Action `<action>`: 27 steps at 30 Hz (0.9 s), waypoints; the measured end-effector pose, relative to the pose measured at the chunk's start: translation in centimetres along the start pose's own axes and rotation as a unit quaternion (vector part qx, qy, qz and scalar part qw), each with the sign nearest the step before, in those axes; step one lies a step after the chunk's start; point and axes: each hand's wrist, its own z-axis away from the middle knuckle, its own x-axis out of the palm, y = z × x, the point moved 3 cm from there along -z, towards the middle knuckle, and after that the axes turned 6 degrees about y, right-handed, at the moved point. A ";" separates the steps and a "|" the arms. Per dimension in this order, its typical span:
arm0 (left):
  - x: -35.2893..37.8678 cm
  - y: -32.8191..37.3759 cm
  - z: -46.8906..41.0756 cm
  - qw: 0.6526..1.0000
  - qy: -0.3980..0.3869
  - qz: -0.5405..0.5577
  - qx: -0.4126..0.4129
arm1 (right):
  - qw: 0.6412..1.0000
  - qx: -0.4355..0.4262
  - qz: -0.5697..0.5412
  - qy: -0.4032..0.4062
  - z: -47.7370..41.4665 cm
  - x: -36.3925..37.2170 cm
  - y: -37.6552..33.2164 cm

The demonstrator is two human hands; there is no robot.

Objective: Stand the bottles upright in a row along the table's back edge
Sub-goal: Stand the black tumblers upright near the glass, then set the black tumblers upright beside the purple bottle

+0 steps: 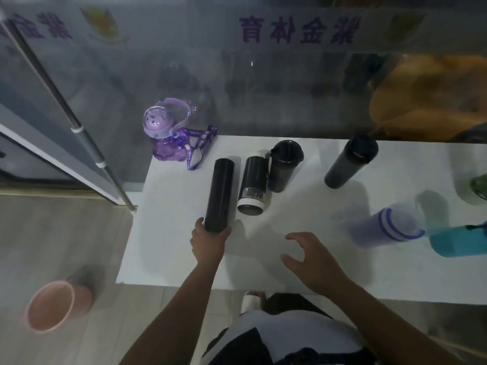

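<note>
My left hand grips the near end of a slim black flask that lies on the white table, pointing away from me. Beside it lies a black bottle with a white band. A dark cup-shaped bottle and a taller dark bottle stand near the back edge. A purple bottle with a strap stands at the back left corner. At the right lie a translucent bottle with blue stripes and a teal bottle. My right hand hovers open over the table's front.
A glass wall with purple lettering runs right behind the table. A green object is cut off by the right edge. A pink bucket sits on the wooden floor at the left, and a metal pole leans there.
</note>
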 end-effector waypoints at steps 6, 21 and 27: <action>-0.4 1.7 0.9 0.998 0.030 0.050 -0.022 | 0.998 -0.008 0.003 -0.066 -2.9 -0.3 0.4; -13.1 8.6 1.9 0.976 0.195 0.047 0.090 | 0.976 -0.020 -0.109 -0.188 -7.2 1.9 -0.1; -14.9 12.8 0.7 0.980 0.125 -0.028 0.150 | 0.976 -0.027 -0.121 -0.178 -8.3 1.9 -1.1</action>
